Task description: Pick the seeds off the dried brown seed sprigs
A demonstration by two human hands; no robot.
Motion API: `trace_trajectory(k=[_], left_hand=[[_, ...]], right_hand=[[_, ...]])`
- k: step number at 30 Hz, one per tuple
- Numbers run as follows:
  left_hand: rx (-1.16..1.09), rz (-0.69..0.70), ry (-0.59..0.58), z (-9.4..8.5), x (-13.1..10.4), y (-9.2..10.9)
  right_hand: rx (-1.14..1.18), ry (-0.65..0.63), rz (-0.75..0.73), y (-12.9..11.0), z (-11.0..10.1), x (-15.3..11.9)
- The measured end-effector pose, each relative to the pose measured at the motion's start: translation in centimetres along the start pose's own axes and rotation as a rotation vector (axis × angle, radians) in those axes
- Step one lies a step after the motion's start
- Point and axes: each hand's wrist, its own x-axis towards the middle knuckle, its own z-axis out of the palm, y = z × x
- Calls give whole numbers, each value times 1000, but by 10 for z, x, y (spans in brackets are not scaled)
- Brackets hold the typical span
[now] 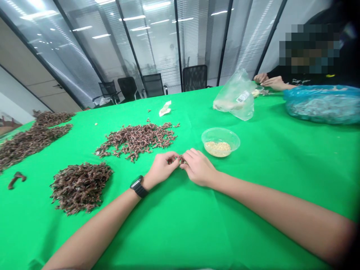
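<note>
My left hand (161,168), below a black wristwatch, is closed with thumb and fingers pinching small brown twig-like pieces. My right hand (200,168) meets it fingertip to fingertip, pinching at the same small brown twig-like piece (182,161). The fingers cover most of that piece. Just beyond my right hand stands a clear plastic bowl (221,142) with yellowish grains in its bottom. A loose, spread pile of brown twig-like pieces (137,138) lies past my left hand. Left of my left wrist is a denser, rounder heap (81,187) of similar pieces.
Longer brown heaps (30,140) lie at the far left, near a single curved brown piece (17,180). A crumpled white scrap (165,108), a clear plastic bag (234,99) and a full blue bag (323,107) rest on the green cloth (180,225). Another person's hands (271,80) are at the back right.
</note>
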Motion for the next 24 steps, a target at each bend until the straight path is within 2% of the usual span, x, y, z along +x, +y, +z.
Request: trace_trajectory(k=[6, 13, 16, 24], left_hand=[[94, 86, -36, 0, -1, 2], [-173, -61, -128, 1, 2, -1], [-234, -83, -143, 2, 3, -4], [-104, -17, -135, 2, 2, -8]], right_hand=[[-16, 4, 7, 0, 1, 1], [6, 4, -15, 0, 0, 0], [32, -3, -26, 0, 0, 0], [155, 2, -30, 0, 1, -1]])
